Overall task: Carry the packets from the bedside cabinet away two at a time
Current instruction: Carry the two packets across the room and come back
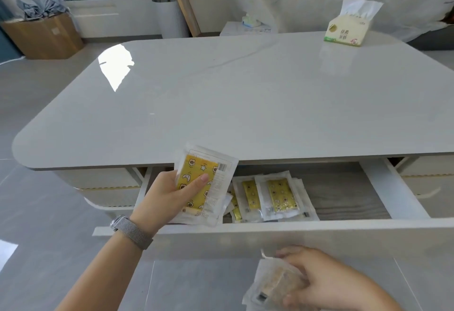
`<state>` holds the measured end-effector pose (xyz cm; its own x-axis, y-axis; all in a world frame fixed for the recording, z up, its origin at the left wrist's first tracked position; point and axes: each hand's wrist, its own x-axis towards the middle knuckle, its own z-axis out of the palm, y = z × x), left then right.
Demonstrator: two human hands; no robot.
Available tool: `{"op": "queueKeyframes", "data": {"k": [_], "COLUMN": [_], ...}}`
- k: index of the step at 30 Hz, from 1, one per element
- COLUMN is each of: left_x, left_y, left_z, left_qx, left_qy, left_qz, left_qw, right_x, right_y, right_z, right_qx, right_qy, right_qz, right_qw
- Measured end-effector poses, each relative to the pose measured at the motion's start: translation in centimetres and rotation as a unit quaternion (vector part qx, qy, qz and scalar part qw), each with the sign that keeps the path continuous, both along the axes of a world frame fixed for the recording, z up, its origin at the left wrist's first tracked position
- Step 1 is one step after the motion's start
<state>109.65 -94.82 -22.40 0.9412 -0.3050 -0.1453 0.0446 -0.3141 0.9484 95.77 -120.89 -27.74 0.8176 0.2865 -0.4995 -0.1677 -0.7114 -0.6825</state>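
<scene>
Holding a yellow-patterned packet (205,183) in my left hand (169,197), thumb pressed across its face and fingers curled behind, at lower centre of the frame, just above the left end of the open drawer (270,234). A second clear wrapper seems to sit behind the first in the same grip; I cannot tell for certain whether it is one packet or two. My right hand (326,283), at the lower right edge of the frame in front of the drawer's face, has its fingers curled round a pale crumpled packet (272,283), clear wrapper with a beige content. A mesh watch strap (134,232) sits on my left wrist. Inside the drawer, right of my left hand, lies a loose stack of remaining packets (275,195), same yellow print in clear sleeves, overlapping one another on the grey wood-grain floor; the drawer's right half shows bare floor. The white glossy bench (245,94) fills the middle of the frame above the drawer. A tissue pack (348,28) stands at its far right corner, upper right of the frame. Upper left: a cardboard box (44,38) with grey cloth heaped on it. Upper centre: a potted plant (169,11) in a white ribbed pot on the floor.
</scene>
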Motion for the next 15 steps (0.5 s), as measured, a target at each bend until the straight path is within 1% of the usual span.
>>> {"op": "queueKeyframes", "data": {"k": [1,3,5,6,7,9,11,13,15], "left_x": [-0.1,-0.2,-0.3,-0.4,-0.5,-0.8,-0.9,-0.9,-0.9], "left_y": [0.1,0.0,-0.1,-0.2,-0.3,-0.3,-0.2,0.1,0.5], "left_z": [0.0,0.1,0.3,0.4,0.5,0.6,0.4,0.2,-0.1], "left_qx": [0.008,0.015,0.021,0.025,0.027,0.029,0.028,0.027,0.019], "left_qy": [0.005,0.017,0.021,0.022,0.023,0.029,0.039,0.044,0.062], "left_qz": [-0.007,-0.016,-0.021,-0.022,-0.022,-0.019,-0.008,-0.003,-0.004], "left_qw": [1.000,1.000,0.999,0.999,0.999,0.999,0.999,0.999,0.998], "right_x": [0.0,0.6,2.3,3.5,4.9,8.1,10.6,12.1,13.0], "right_y": [-0.3,-1.1,-1.7,-2.0,-1.9,-1.5,-1.1,-0.8,-1.0], "right_z": [2.4,6.5,8.7,8.8,8.4,6.3,3.7,0.9,-1.6], "right_qx": [0.038,0.145,0.246,0.271,0.270,0.202,0.130,0.061,-0.050], "right_qy": [0.012,0.015,-0.017,-0.027,-0.032,-0.030,-0.016,-0.001,-0.007], "right_qz": [-0.007,-0.022,-0.085,-0.132,-0.169,-0.202,-0.209,-0.201,-0.166], "right_qw": [0.999,0.989,0.965,0.953,0.947,0.958,0.969,0.978,0.985]}}
